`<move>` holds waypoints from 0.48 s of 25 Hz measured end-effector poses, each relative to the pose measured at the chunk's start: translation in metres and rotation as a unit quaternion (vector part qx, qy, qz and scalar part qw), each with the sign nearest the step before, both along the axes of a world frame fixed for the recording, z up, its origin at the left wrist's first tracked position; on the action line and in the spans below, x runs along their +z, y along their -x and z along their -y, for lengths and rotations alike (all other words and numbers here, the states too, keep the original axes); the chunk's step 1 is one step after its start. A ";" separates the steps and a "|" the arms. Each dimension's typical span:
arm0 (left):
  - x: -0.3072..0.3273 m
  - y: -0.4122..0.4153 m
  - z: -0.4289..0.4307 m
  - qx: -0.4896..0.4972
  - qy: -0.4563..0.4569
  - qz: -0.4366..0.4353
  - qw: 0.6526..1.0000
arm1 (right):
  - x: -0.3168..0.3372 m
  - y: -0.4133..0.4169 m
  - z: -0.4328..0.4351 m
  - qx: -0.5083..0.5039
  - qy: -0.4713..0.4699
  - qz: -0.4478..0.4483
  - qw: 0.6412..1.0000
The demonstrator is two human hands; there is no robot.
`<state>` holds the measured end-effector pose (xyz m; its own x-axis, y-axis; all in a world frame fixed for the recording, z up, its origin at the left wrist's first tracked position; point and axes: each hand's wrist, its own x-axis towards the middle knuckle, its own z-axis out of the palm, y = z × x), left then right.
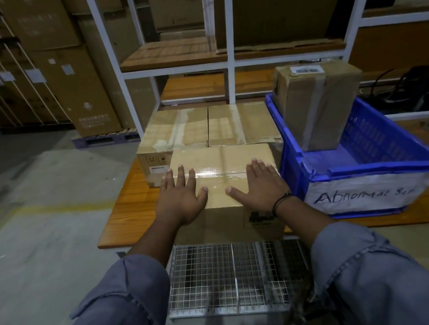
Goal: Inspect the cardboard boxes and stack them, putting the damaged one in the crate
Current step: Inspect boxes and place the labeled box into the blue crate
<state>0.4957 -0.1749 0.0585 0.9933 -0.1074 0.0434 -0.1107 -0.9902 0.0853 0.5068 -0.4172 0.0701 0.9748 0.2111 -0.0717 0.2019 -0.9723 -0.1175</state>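
Centrally, a cardboard box (221,158) sits at the near edge of the wooden worktop (127,213), its taped seam running left to right, parallel to that edge. The left hand (182,198) and right hand (258,188) lie flat on its top, fingers straight and spread, thumbs pointing inward. Just behind it, a left rear box (177,129) and a right rear box (241,124) sit side by side. Just to its right, a blue crate (371,170) holds an upright box (317,106) at its far end.

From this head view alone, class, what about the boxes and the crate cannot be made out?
Head view, front box top: partly covered by left hand and right hand.
Head view, blue crate label: second word blurred.
Head view, box in crate: barcode too small; far sides turned away.
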 end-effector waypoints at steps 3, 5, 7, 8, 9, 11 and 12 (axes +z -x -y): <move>-0.001 0.000 -0.003 0.006 0.003 0.000 1.000 | 0.007 -0.008 0.004 0.026 0.010 -0.026 0.999; 0.001 -0.002 -0.004 0.010 0.000 0.003 1.000 | 0.005 -0.007 0.005 0.032 0.007 -0.022 0.999; 0.002 -0.001 -0.001 0.010 0.003 0.002 1.000 | 0.000 -0.001 0.006 0.006 0.002 0.005 1.000; 0.001 0.000 0.000 0.014 0.009 0.001 1.000 | -0.002 0.003 0.005 -0.016 -0.004 0.016 1.000; 0.002 0.002 0.000 0.023 0.016 0.001 1.000 | -0.002 0.006 0.004 -0.041 -0.017 0.020 0.999; 0.003 0.008 0.000 0.056 0.034 0.001 0.998 | -0.001 0.012 0.001 -0.086 -0.057 0.020 0.994; 0.004 0.012 0.001 0.076 0.044 -0.002 0.996 | -0.001 0.015 0.000 -0.104 -0.076 0.027 0.991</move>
<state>0.4834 -0.1759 0.0629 0.9979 0.0492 0.0421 0.0412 -0.9841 0.1730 0.4915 -0.4173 0.0687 1.0000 0.0095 -0.0007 0.0089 -0.9654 -0.2608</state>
